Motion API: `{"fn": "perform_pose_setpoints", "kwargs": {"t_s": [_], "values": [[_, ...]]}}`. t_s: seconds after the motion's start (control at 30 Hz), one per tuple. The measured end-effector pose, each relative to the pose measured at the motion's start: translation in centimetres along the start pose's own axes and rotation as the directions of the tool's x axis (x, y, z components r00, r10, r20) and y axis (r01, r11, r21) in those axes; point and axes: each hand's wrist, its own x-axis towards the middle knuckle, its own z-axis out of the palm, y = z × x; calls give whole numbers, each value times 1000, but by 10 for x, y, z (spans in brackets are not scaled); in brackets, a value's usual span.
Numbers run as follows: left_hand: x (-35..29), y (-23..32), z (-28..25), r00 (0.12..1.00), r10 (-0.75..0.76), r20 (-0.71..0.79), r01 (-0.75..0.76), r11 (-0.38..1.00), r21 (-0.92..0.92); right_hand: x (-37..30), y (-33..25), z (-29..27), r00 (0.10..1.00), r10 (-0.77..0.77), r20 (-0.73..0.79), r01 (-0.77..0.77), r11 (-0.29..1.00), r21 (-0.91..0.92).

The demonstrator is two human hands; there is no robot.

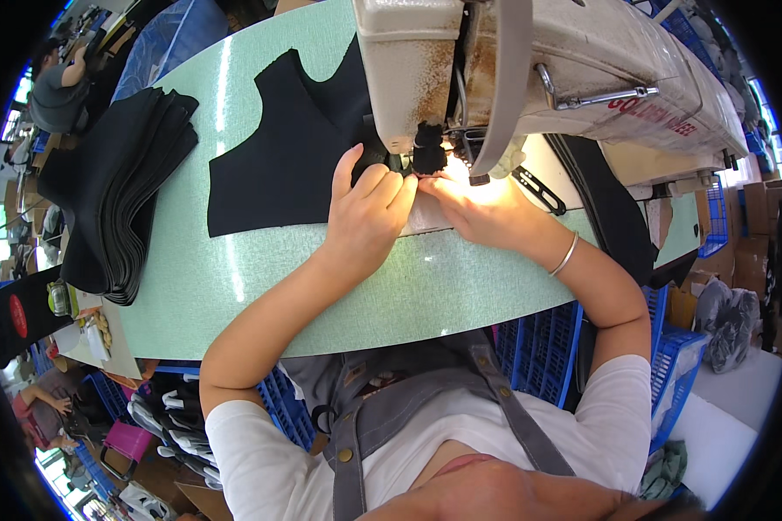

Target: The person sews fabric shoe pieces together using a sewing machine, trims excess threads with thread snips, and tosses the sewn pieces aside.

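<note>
A cut black fabric piece (274,178) lies on the green table, its right end running under the head of a sewing machine (417,74). My left hand (365,208) is closed on this end, fingers curled and pressed together just in front of the needle area. Right beside it, my right hand (482,208) pinches with its fingertips almost touching the left ones. Glare from the machine's lamp washes out this spot, so what the right fingers grip cannot be made out. A fuzzy black pad (429,148) on the machine hides part of the needle area.
A thick stack of black fabric pieces (117,191) lies at the table's left. More black fabric (604,208) hangs over the right side, near a black slotted part (539,191). Blue crates (539,343) stand below the table (391,304). Other people are in the left background.
</note>
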Motion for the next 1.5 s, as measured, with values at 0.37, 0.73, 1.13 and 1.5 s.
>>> {"fn": "perform_pose_setpoints", "kwargs": {"t_s": [0.37,0.73,1.13,1.5], "values": [[14,-31,-31,980,110,165,-90,988,-127,-6,60,17,947,-209,-243,204,978,-47],[8,-14,-16,982,130,138,-104,978,-180,-7,44,18,966,-115,-232,145,982,117],[17,-14,-16,993,116,19,-116,993,-36,-5,45,21,932,-103,-348,130,990,56],[7,-13,-21,965,190,180,-177,981,-83,-7,21,3,957,-243,-160,209,957,-201]]}}
